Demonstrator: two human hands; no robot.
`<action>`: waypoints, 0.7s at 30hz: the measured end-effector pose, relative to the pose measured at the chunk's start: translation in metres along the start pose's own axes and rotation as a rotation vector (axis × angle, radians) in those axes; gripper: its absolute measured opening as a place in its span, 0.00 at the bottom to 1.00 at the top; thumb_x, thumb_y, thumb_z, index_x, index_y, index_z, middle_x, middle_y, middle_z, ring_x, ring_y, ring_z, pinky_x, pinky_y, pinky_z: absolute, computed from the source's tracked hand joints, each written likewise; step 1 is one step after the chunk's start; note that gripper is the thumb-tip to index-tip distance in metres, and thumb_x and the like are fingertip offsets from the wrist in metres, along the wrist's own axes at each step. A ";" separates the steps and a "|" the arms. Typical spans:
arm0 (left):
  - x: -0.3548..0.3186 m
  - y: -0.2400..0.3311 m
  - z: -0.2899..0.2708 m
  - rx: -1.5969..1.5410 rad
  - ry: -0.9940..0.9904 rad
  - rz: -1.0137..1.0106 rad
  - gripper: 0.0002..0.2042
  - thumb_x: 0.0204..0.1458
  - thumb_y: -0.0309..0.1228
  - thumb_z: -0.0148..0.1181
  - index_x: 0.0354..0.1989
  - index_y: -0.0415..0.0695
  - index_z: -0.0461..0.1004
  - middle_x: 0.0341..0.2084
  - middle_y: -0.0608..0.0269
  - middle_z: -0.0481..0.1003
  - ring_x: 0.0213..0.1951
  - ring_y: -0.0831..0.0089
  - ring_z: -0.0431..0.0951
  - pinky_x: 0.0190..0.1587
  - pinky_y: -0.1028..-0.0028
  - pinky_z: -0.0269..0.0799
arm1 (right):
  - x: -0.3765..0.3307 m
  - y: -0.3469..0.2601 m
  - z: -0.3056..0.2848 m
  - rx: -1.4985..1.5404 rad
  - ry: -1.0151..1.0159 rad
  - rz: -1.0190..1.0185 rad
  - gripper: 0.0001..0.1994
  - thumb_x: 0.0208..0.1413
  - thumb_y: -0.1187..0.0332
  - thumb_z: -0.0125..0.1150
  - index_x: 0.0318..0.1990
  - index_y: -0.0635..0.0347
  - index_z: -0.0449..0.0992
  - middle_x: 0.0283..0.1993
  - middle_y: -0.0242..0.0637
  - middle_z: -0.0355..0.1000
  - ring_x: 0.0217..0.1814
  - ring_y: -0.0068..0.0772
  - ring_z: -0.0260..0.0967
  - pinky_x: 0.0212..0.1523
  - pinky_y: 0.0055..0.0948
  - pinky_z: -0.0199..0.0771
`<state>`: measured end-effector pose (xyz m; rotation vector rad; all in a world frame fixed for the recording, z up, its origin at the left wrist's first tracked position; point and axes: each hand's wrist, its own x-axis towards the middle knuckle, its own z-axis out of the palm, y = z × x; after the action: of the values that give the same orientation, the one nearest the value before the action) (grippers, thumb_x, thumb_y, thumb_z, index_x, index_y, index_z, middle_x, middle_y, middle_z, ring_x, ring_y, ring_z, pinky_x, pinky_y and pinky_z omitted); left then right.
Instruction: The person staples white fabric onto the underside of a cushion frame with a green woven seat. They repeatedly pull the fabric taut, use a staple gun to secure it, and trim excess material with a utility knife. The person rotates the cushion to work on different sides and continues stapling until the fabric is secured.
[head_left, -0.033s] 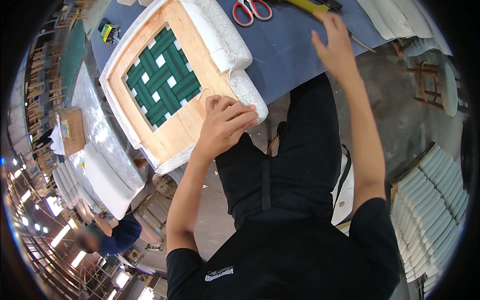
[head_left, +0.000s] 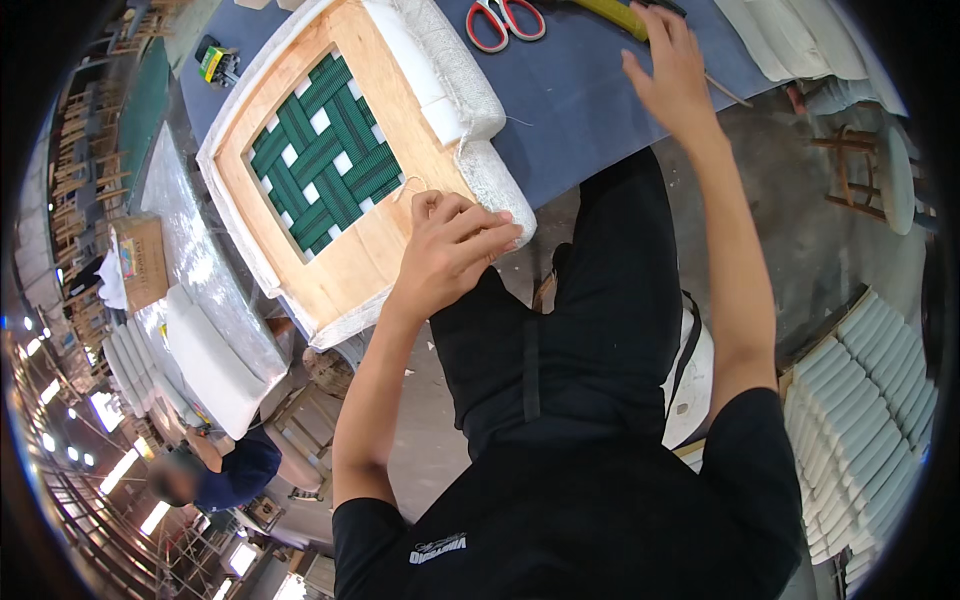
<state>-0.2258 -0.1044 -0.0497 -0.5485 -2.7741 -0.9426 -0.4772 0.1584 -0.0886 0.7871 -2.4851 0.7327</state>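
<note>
An upholstered chair seat (head_left: pixel 435 170) lies underside up on the table. It shows a wooden frame, woven green webbing (head_left: pixel 325 160) and a whitish fabric cover (head_left: pixel 500 195) wrapped about its edge. My left hand (head_left: pixel 450 240) grips the cover at the near right corner, its fingers curled over the edge. At the table's far side my right hand (head_left: pixel 668 80) is open, thumb apart, its fingertips beside a yellow-green tool (head_left: pixel 612 14). Whether they touch it, I cannot tell. Red-handled scissors (head_left: pixel 505 22) lie between the seat and that tool.
The blue-grey table (head_left: pixel 570 120) ends near my legs. A small black and yellow object (head_left: pixel 212 65) rests at its far left. Stacked pale panels (head_left: pixel 860 420) stand at right. A person (head_left: pixel 225 475) works at lower left beside a plastic-wrapped table (head_left: pixel 185 215).
My right hand has shifted slightly up and right along the yellow-green tool. My left hand stays at the seat's corner.
</note>
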 end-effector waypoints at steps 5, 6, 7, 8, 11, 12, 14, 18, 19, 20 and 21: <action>0.001 0.000 -0.001 0.009 -0.026 -0.024 0.08 0.51 0.27 0.72 0.39 0.54 0.83 0.36 0.77 0.78 0.41 0.71 0.74 0.51 0.60 0.58 | 0.059 0.025 0.041 -0.129 -0.401 -0.007 0.35 0.58 0.65 0.74 0.70 0.66 0.64 0.66 0.61 0.69 0.68 0.66 0.68 0.67 0.55 0.69; 0.004 0.000 -0.001 0.020 -0.034 -0.025 0.08 0.51 0.27 0.73 0.39 0.53 0.82 0.36 0.76 0.78 0.41 0.71 0.75 0.50 0.61 0.58 | 0.064 0.027 0.047 -0.115 -0.403 0.003 0.35 0.58 0.66 0.73 0.69 0.66 0.64 0.64 0.60 0.70 0.67 0.66 0.69 0.66 0.55 0.70; 0.006 0.001 -0.002 0.035 -0.041 -0.025 0.08 0.50 0.28 0.74 0.38 0.52 0.82 0.36 0.75 0.79 0.40 0.70 0.75 0.50 0.61 0.58 | 0.067 0.029 0.054 -0.098 -0.401 0.011 0.34 0.58 0.66 0.73 0.69 0.65 0.65 0.63 0.60 0.72 0.65 0.66 0.69 0.65 0.55 0.70; 0.008 0.000 -0.003 0.048 -0.050 -0.021 0.08 0.50 0.28 0.75 0.37 0.51 0.82 0.36 0.74 0.79 0.40 0.70 0.76 0.49 0.62 0.58 | 0.071 0.030 0.059 -0.085 -0.398 0.022 0.33 0.58 0.67 0.73 0.68 0.65 0.65 0.61 0.59 0.73 0.64 0.67 0.70 0.65 0.55 0.71; 0.012 -0.005 0.001 0.032 -0.047 -0.030 0.08 0.51 0.28 0.74 0.37 0.51 0.80 0.36 0.73 0.78 0.40 0.69 0.76 0.49 0.62 0.57 | 0.076 0.045 0.059 0.064 -0.271 -0.094 0.35 0.58 0.69 0.73 0.72 0.61 0.64 0.63 0.58 0.73 0.65 0.65 0.71 0.66 0.54 0.71; 0.013 -0.005 0.002 0.015 -0.044 -0.015 0.08 0.51 0.28 0.74 0.37 0.51 0.80 0.36 0.73 0.78 0.40 0.69 0.76 0.49 0.62 0.57 | 0.072 0.052 0.050 0.079 -0.257 -0.068 0.37 0.58 0.69 0.74 0.73 0.59 0.63 0.64 0.57 0.73 0.66 0.63 0.72 0.67 0.53 0.71; 0.013 -0.008 0.003 0.001 -0.034 -0.005 0.08 0.51 0.27 0.73 0.36 0.50 0.80 0.36 0.72 0.78 0.40 0.69 0.76 0.49 0.62 0.57 | 0.068 0.052 0.033 0.134 -0.227 -0.033 0.40 0.58 0.68 0.75 0.76 0.55 0.60 0.67 0.56 0.72 0.68 0.60 0.72 0.68 0.53 0.70; 0.007 -0.006 -0.001 -0.046 -0.009 -0.050 0.07 0.51 0.27 0.73 0.36 0.50 0.80 0.35 0.72 0.78 0.40 0.69 0.76 0.49 0.63 0.57 | 0.027 -0.005 -0.041 0.560 -0.040 0.240 0.22 0.63 0.67 0.72 0.62 0.59 0.76 0.42 0.35 0.78 0.41 0.28 0.76 0.44 0.30 0.77; 0.005 -0.007 -0.002 -0.062 -0.001 -0.059 0.07 0.51 0.27 0.73 0.36 0.50 0.80 0.35 0.71 0.78 0.40 0.69 0.76 0.49 0.64 0.56 | 0.014 -0.011 -0.066 0.608 -0.154 0.366 0.20 0.64 0.64 0.73 0.59 0.59 0.77 0.39 0.32 0.77 0.38 0.24 0.74 0.41 0.27 0.75; 0.004 -0.007 -0.003 -0.081 0.007 -0.061 0.07 0.52 0.27 0.73 0.36 0.49 0.80 0.35 0.71 0.78 0.40 0.69 0.76 0.49 0.64 0.56 | 0.001 -0.016 -0.096 0.643 -0.264 0.492 0.18 0.64 0.62 0.75 0.56 0.59 0.79 0.36 0.29 0.77 0.35 0.21 0.73 0.38 0.24 0.73; 0.005 -0.006 -0.002 -0.100 0.009 -0.067 0.07 0.52 0.27 0.73 0.36 0.49 0.80 0.35 0.71 0.77 0.40 0.69 0.76 0.49 0.64 0.56 | -0.015 -0.020 -0.121 0.620 -0.407 0.638 0.15 0.65 0.61 0.75 0.52 0.59 0.80 0.33 0.28 0.76 0.31 0.19 0.72 0.34 0.22 0.71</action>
<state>-0.2329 -0.1084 -0.0501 -0.4670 -2.7645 -1.1007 -0.4254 0.2226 0.0028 0.3201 -2.9317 1.7787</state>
